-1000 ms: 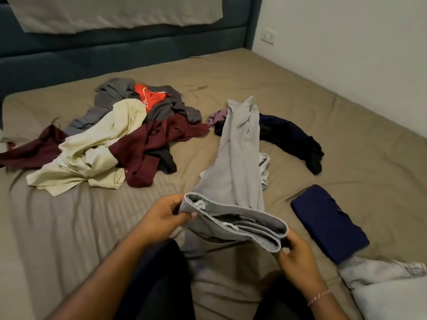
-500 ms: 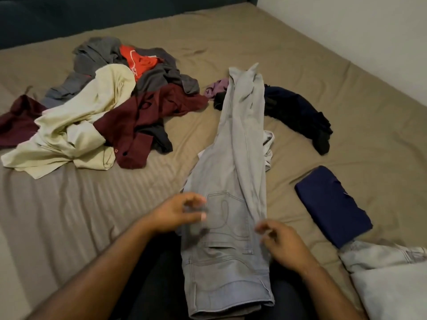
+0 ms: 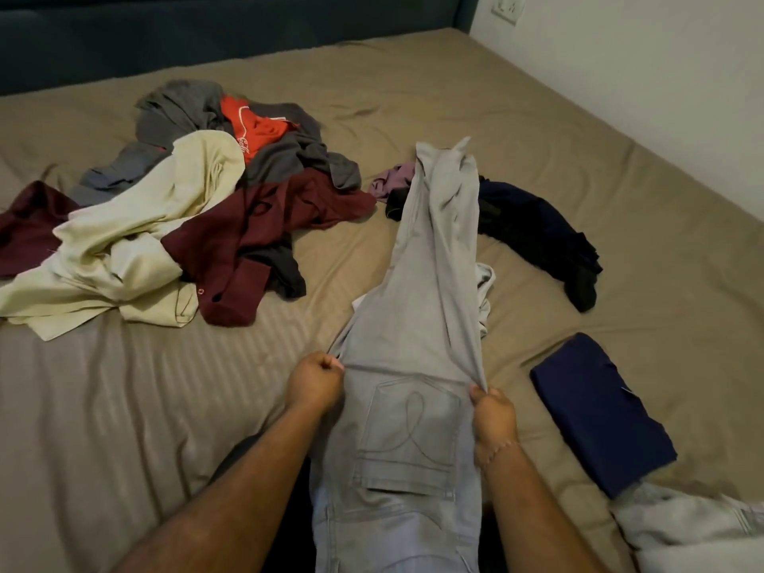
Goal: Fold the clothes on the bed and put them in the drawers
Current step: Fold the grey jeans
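Lying at the left of the bed [image 3: 537, 130] was a heap of clothes [image 3: 177, 217]. Your left hand [image 3: 315, 384] and right hand [image 3: 494, 415], fingers curled, pinched the side edges of the grey jeans [image 3: 421, 308], stretched up the middle; a folded navy garment [image 3: 599, 411] lay right.

Single head-worn wide-angle view, looking forward and down from the person's own position at the near edge of the bed [image 3: 413, 97]. It faces the dark headboard [image 3: 206, 39], the wall [image 3: 661, 76] at right; forearms enter from the bottom edge, close to the lens.
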### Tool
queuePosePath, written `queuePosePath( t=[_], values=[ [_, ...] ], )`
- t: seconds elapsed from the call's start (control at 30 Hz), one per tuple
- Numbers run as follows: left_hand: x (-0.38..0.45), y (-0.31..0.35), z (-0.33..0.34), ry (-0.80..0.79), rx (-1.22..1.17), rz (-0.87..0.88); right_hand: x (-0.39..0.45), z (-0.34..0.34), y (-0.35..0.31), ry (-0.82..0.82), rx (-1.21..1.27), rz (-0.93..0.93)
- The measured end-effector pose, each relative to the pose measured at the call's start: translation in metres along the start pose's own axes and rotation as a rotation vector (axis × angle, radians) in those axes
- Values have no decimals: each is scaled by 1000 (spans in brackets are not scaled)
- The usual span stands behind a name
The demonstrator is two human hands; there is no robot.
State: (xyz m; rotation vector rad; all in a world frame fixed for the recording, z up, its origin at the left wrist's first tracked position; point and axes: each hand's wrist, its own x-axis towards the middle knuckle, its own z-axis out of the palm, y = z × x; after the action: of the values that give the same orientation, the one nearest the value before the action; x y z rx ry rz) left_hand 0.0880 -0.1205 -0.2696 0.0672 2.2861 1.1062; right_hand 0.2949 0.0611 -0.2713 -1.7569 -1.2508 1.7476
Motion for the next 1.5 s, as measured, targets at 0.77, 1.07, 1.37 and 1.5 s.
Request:
queuePosePath(
  t=[0.77,1.07,1.37,1.5],
  values=[
    [40,43,23,-103,216,271,43,3,-30,-24,-84,-120],
    [-67,-30,27,42,-135,-30,-18,-39,24,-288,-444,-33],
    [-116,-54,23,-90,-6,-73,-80,-66,62,-494,-444,-118],
    [-130,-54,6,-134,-284,-121,-95,-75,73,-443,-189,-95]
  ],
)
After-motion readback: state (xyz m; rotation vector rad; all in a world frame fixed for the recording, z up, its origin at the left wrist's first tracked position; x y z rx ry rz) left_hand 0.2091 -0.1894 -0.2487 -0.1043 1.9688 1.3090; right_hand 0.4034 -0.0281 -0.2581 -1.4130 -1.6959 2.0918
